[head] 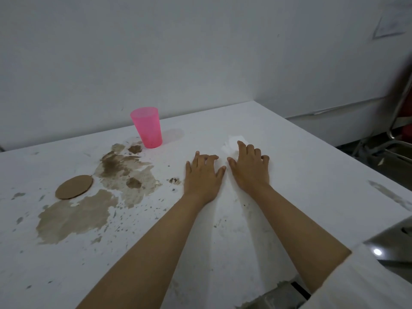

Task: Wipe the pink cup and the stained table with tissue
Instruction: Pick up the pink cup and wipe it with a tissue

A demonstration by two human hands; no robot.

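While both hands lie flat on the white table [289, 152], nothing is gripped: left hand [204, 175] has its fingers spread, palm down on bare surface, and right hand [250, 168] is also spread, its fingertips resting on the near edge of the tissue [234, 142], pressing it down, not pinching. Tissue sits just beyond the right hand, white on white, hard to outline; it looks thin, soft, very light, likely to tear or ball up once wet, so best bunched under the fingers or pinched at the loose far edge. Pink cup [147, 128] stands upright well left of the hands, at the far edge of the brown stain [75, 217]; looks like thin translucent plastic, light, stiff, easy to tip, so take it around the middle of the wall. A round brown disc [74, 187] lies flat on the stain. Spill looks partly dried, may need firm rubbing. Neither cup nor stain wiped yet.
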